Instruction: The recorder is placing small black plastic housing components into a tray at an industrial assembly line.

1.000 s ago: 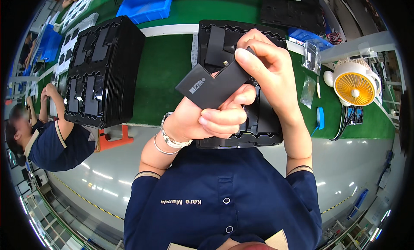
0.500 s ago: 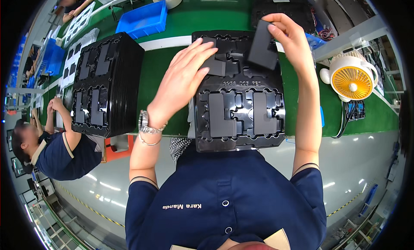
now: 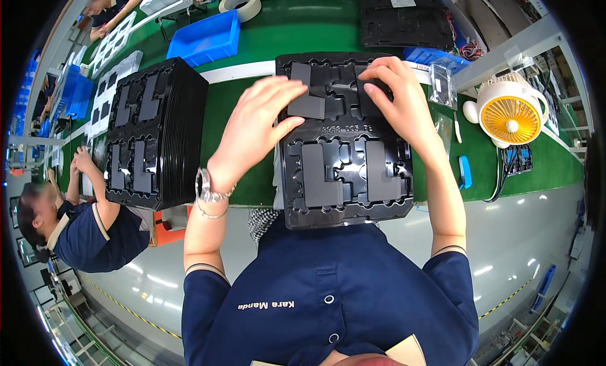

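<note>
A black moulded tray lies in front of me, with L-shaped black flat pieces in its pockets. Two of these pieces, the near left piece and the near right piece, sit in the near pockets. My left hand is open, its fingers stretched out over the left edge beside the far left piece. At the far right pocket my right hand has thumb and fingers closed at the edge of another black piece, which is low in the tray and partly hidden by the hand.
A tall stack of black trays stands to the left. Beyond are a blue bin and a tape roll. On the right are a white-and-yellow fan and a blue-handled tool. A co-worker sits far left.
My right hand has lowered the black piece from a tilted position above the tray into the far right pocket. The left hand has drawn slightly back left from the far left piece.
</note>
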`<control>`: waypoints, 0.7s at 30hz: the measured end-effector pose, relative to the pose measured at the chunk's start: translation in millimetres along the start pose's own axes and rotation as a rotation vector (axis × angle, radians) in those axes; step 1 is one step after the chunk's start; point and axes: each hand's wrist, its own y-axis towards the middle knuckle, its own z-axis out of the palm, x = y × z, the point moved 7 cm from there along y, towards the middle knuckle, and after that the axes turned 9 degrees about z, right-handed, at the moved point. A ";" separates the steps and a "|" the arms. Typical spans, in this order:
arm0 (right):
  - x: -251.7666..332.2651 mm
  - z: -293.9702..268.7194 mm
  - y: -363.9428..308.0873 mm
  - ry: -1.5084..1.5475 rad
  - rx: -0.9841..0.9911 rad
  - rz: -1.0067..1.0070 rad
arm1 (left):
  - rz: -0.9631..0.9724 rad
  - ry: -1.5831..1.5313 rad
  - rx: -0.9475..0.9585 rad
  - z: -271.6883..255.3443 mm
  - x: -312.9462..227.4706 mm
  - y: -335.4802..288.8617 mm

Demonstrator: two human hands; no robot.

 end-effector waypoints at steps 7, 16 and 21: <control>36.6 -2.0 -13.1 0.054 0.057 -0.039 | -0.023 0.126 -0.057 16.0 40.2 29.9; 56.1 19.4 -22.3 -0.157 0.114 -0.105 | -0.110 0.183 -0.180 6.9 33.1 19.2; 62.1 42.6 -16.1 -0.332 0.061 -0.131 | -0.176 0.179 -0.184 1.4 20.8 -1.9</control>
